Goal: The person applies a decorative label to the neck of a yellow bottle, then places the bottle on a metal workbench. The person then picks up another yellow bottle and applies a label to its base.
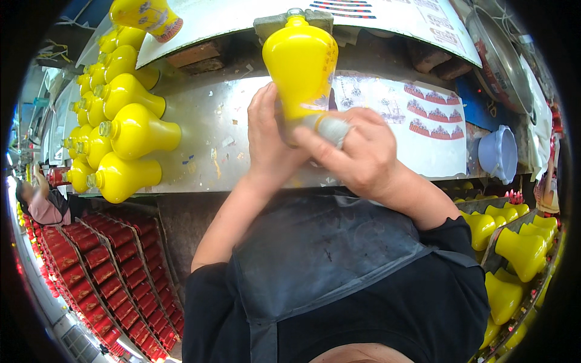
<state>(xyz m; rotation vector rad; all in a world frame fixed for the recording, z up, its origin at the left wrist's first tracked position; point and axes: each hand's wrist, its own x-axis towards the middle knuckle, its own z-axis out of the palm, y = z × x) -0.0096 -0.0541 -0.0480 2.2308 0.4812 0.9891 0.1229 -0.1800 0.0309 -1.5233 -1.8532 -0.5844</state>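
Note:
A glossy yellow bottle [299,54] lies with its neck away from me, its neck end propped on a grey block [270,25]. Printed decals show on its right side and near its base. My left hand [266,136] is wrapped round the base end from the left. My right hand [363,148] is closed on a whitish-grey pad [333,129], pressed against the lower part of the bottle. Motion blurs the pad, so its exact kind is unclear.
Several yellow bottles [136,130] are stacked at the table's left. A decorated one [145,15] lies behind. Decal sheets [445,154] lie to the right, beside a pale purple basin [497,154]. Red boxes [91,260] fill the lower left; more yellow bottles [520,251] sit in crates right.

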